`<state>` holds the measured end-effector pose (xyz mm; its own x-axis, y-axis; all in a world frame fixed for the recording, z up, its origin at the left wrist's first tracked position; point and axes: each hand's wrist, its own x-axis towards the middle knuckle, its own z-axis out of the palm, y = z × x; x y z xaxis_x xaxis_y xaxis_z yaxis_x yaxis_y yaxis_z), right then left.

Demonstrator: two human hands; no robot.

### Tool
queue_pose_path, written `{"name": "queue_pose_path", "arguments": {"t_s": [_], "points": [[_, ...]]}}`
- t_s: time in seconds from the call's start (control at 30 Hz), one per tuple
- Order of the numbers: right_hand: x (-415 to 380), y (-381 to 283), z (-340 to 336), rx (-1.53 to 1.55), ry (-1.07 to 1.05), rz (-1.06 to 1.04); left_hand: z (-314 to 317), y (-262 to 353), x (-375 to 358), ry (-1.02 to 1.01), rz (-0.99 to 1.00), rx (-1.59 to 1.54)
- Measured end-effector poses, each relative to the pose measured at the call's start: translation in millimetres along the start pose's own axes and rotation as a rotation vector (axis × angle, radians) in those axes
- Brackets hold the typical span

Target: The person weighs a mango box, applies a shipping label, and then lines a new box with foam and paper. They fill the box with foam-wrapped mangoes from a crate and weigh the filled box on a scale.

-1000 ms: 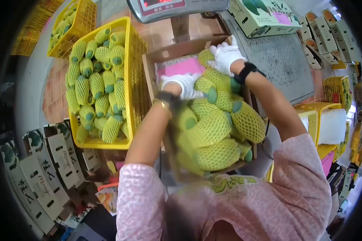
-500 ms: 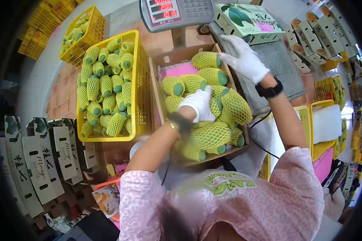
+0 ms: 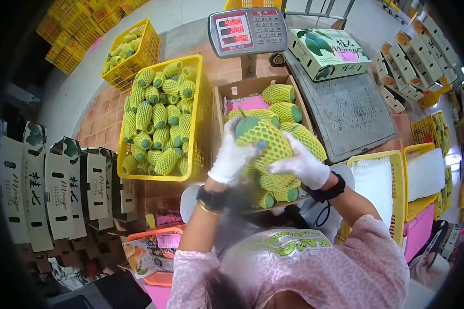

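Observation:
A large green mango (image 3: 267, 143) in a yellow-green foam net is held above the open carton (image 3: 219, 105). My left hand (image 3: 229, 160), in a white glove, grips its left side, thumb across the front. The gloved fingers of my right hand (image 3: 308, 167) close round its lower right side. Beneath and behind it, more netted mangoes (image 3: 284, 112) lie in the carton, partly hidden by the held one. Pink paper (image 3: 250, 103) shows at the carton's far left. Beyond the carton, a scale display (image 3: 248, 32) has red digits.
Left of the carton stands a yellow crate (image 3: 193, 149) full of netted mangoes. A printed mango box (image 3: 329, 54) rests on the metal scale platform (image 3: 340, 108) at the right. Upright cartons (image 3: 62, 195) line the left side; a yellow crate with white netting (image 3: 374, 188) is at the right.
My left hand has come up from among the mangoes, and my right hand has swung in from the right; both now grip one mango. The scale's top and bottom readings have dropped.

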<state>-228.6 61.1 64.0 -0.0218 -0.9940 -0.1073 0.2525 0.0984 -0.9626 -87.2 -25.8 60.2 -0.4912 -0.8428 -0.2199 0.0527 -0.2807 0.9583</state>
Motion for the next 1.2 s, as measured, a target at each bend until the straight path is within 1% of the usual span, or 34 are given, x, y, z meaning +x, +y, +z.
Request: {"name": "queue_pose_path", "arguments": {"t_s": [0.07,0.1,0.13,0.2,0.23,0.27,0.33,0.37,0.4,0.47,0.5,0.53,0.6,0.67,0.7,0.73,0.77,0.8,0.83,0.87,0.9,0.93,0.97,1.0,1.03,1.07,1.13,1.17,1.2], "points": [[1.3,-7.2,-5.9,0.237,-0.227,0.182,5.0,5.6,-9.0,-0.162,0.128,-0.358],[1.6,-9.0,-6.7,0.126,-0.225,0.172,4.8,7.2,-6.1,-0.130,0.124,-0.226],[2.4,-14.5,-5.0,0.171,-0.224,0.220,8.6,3.3,-4.8,-0.052,0.147,-0.253],[4.8,-22.6,-4.1,-0.068,-0.164,0.283,9.5,-5.2,3.7,0.057,0.195,-0.216],[10.5,-8.3,-5.2,-0.429,-0.075,0.043,8.9,-8.0,7.3,0.088,0.217,-0.282],[11.1,-10.8,-3.1,-0.435,-0.070,0.041,10.2,-9.1,10.2,0.146,0.258,-0.318],[12.0,-17.1,0.1,-0.833,-0.063,-0.167,3.0,-19.3,21.3,0.112,0.253,-0.311],[14.6,-16.1,1.1,-0.781,-0.104,-0.160,6.9,-14.1,17.7,0.108,0.225,-0.333],[16.0,-15.0,3.6,-0.890,-0.083,-0.232,8.5,-15.8,17.9,0.088,0.253,-0.314],[17.2,-11.9,5.5,-0.916,-0.026,-0.259,7.0,-23.8,23.5,0.050,0.253,-0.375],[20.8,-12.9,3.8,-0.922,-0.023,-0.265,8.6,-22.4,23.5,0.089,0.210,-0.457],[24.5,-14.1,1.7,-0.905,-0.033,-0.267,6.6,-26.7,29.8,0.102,0.133,-0.452],[35.5,-19.4,-5.9,-0.891,-0.046,-0.270,-3.0,-32.6,48.9,0.020,0.161,-0.426],[61.0,-35.7,-26.6,-0.883,-0.010,-0.222,-19.8,-25.8,71.2,-0.074,0.139,-0.234],[77.0,-43.7,-39.7,-0.900,0.020,-0.145,-33.5,-20.9,85.6,-0.065,0.077,-0.047],[94.4,-51.6,-53.3,-0.915,0.051,-0.067,-38.8,-17.7,93.1,0.015,0.203,0.115],[113.1,-49.4,-67.5,-1.087,0.071,-0.136,-54.3,-18.2,106.7,-0.027,0.237,0.442],[131.5,-44.5,-79.0,-1.203,0.008,-0.221,-67.0,-20.9,121.7,-0.070,0.270,0.769],[144.9,-37.6,-87.0,-1.320,-0.028,-0.139,-69.2,-29.3,135.5,-0.111,0.315,1.001],[156.5,-36.2,-85.5,-1.436,-0.064,-0.053,-66.8,-31.7,142.9,-0.184,0.212,1.120],[169.1,-25.8,-85.8,-1.515,-0.101,-0.042,-62.9,-34.6,146.4,-0.235,0.208,1.274],[181.0,-16.0,-84.6,-1.574,-0.123,0.015,-58.4,-37.4,150.6,-0.287,0.201,1.427],[191.0,-6.2,-83.7,-1.596,-0.137,0.017,-54.4,-42.6,159.4,-0.335,0.030,1.459],[200.6,6.6,-85.0,-1.618,-0.152,0.019,-52.3,-47.5,162.2,-0.411,0.036,1.553],[210.7,24.0,-88.3,-1.600,-0.148,0.043,-51.0,-52.3,165.4,-0.428,0.021,1.598],[218.9,31.4,-85.8,-1.705,-0.211,0.107,-48.4,-51.2,165.7,-0.447,0.003,1.642],[223.4,47.7,-86.9,-1.842,-0.279,0.060,-46.5,-50.8,169.7,-0.479,-0.038,1.696],[227.7,48.7,-82.9,-1.799,-0.275,0.161,-44.0,-49.9,169.2,-0.506,-0.070,1.747],[230.7,49.6,-85.8,-1.759,-0.282,0.199,-38.1,-40.0,167.4,-0.553,-0.167,1.748]]}}
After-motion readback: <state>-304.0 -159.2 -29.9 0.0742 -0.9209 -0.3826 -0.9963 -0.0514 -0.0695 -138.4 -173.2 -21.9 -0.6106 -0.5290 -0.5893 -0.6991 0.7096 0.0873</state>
